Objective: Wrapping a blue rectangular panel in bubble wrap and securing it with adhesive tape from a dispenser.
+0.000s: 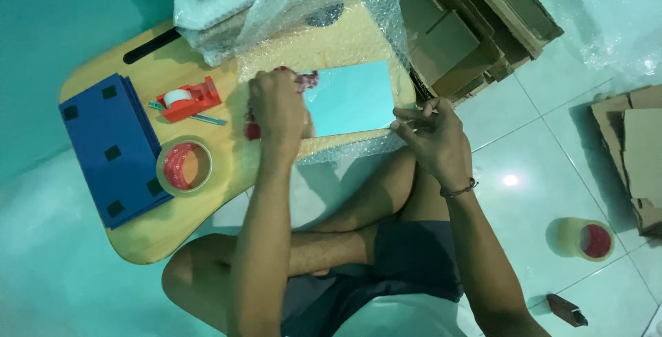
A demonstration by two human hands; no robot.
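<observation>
- Left hand [277, 106]: shown from the back, fingers curled shut over a crumpled red cloth [303, 80], which is pressed against the left edge of a pale blue rectangular panel [352, 97].
- Right hand [433, 137]: held at the panel's right edge, thumb and forefinger pinched together on the lower right corner; the other fingers are loosely bent. A thin band is seen at the wrist.
- Pale blue panel: laid flat on a sheet of bubble wrap [331, 40] spread across a light wooden lap table [148, 240], which stands on a tiled floor [538, 151] in front of the seated person's crossed legs.
- Red tape dispenser [186, 99]: placed on the table, left of the left hand, with a thin teal tool lying just beside it.
- Roll of tape with red core [184, 166]: set flat on the table below the dispenser.
- Blue flat boards [110, 149]: stacked at the table's left end, marked with small dark squares.
- Second tape roll [585, 239]: standing on the floor, well apart to the right.
- Flattened cardboard boxes [469, 26]: piled beyond the table's right end; more cardboard lies at the right border.
</observation>
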